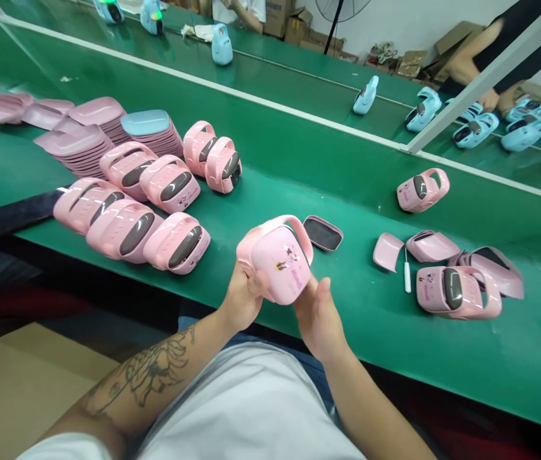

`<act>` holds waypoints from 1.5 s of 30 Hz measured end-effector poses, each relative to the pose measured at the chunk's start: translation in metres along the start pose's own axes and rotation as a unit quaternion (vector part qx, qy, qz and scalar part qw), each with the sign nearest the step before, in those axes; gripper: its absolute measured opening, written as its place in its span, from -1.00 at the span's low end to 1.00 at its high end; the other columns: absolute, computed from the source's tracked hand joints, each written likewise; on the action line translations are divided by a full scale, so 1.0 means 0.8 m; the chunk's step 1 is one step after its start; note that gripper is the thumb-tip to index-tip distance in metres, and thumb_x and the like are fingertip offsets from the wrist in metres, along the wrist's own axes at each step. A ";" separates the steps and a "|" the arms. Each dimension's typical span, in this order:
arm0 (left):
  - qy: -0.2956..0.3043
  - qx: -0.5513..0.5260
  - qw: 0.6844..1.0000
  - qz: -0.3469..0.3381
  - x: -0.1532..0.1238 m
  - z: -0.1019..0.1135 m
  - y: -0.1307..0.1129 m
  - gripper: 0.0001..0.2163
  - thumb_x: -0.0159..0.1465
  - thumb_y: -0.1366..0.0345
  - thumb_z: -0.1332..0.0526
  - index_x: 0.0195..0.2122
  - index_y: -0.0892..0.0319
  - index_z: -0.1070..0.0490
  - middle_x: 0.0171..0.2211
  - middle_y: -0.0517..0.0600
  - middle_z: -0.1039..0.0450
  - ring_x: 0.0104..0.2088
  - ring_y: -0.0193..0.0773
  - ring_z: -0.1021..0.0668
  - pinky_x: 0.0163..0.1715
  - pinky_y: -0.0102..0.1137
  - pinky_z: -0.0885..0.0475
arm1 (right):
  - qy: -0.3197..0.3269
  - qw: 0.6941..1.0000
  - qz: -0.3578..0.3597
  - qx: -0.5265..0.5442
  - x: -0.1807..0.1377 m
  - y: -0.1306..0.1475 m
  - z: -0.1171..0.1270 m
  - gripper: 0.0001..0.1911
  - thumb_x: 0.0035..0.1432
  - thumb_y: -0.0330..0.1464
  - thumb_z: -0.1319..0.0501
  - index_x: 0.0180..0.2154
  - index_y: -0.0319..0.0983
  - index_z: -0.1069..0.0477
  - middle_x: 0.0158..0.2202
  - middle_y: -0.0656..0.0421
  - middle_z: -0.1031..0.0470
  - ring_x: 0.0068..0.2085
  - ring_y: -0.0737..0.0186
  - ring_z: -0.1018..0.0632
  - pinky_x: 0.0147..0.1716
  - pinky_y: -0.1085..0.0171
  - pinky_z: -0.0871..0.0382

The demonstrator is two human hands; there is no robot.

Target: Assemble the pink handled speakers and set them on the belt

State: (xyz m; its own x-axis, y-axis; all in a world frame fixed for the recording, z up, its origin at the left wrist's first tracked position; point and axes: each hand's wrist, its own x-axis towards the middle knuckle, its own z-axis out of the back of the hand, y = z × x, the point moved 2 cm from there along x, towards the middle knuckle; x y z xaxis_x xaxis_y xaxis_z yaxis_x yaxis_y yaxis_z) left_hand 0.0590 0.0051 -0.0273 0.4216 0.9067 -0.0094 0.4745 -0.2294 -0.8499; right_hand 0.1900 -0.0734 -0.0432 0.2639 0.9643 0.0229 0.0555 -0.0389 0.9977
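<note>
Both my hands hold a pink plastic housing (281,263) with a loop handle and a printed figure on its face, raised above the front of the green table. My left hand (243,297) grips its left side, thumb on the face. My right hand (319,313) supports the lower right, its fingers partly hidden behind the housing and the thumb pointing up. Just behind the housing lies a pink-rimmed panel (323,234) with a dark inside. To the right are a small white-handled screwdriver (407,275), a curved pink cover (387,252) and another pink housing (457,292).
Several pink housings (124,230) stand left, before stacked pink panels (78,150) topped by a light blue one (146,122). A dark bar-shaped object (25,211) lies near the edge. Blue housings (476,131) and other people's arms (474,54) are beyond the white-edged divider (299,115).
</note>
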 end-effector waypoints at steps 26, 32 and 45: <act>0.036 0.241 0.967 0.072 -0.020 0.017 -0.037 -0.26 0.16 0.19 -0.49 0.38 0.12 -0.38 0.30 0.18 -0.43 0.32 0.17 -0.47 0.35 -0.04 -0.36 | 0.036 0.999 0.001 -0.005 -0.008 0.008 0.024 -0.15 0.24 0.05 -0.37 0.40 -0.11 -0.16 0.39 -0.16 -0.37 0.29 -0.25 -0.55 0.17 -0.24 -0.56; 0.014 0.397 0.918 0.017 -0.030 0.005 -0.038 -0.30 0.11 0.30 -0.42 0.31 0.25 -0.38 0.30 0.24 -0.36 0.32 0.14 -0.46 0.38 -0.03 -0.35 | -0.046 0.920 0.154 -0.357 -0.024 0.043 0.030 -0.13 0.18 -0.20 -0.49 0.42 -0.08 -0.20 0.21 -0.08 -0.41 0.21 -0.14 -0.51 0.18 -0.18 -0.53; 0.097 0.468 0.878 -0.019 -0.043 -0.005 -0.025 -0.28 0.14 0.39 -0.34 0.39 0.20 -0.36 0.35 0.19 -0.33 0.36 0.07 -0.43 0.40 -0.15 -0.37 | 0.041 0.914 0.088 -0.393 -0.019 0.035 0.047 -0.52 0.10 -0.11 -0.50 -0.02 -0.08 -0.41 -0.18 0.19 -0.51 -0.29 0.16 -0.54 -0.34 0.19 -0.53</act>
State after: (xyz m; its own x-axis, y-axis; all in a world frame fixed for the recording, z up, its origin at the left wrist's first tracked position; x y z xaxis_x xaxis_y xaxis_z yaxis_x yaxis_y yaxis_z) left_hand 0.0377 -0.0232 -0.0076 0.5854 0.8097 0.0409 -0.3140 0.2729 -0.9094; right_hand 0.2239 -0.0994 -0.0176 0.1276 0.9786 0.1612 -0.6994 -0.0264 0.7142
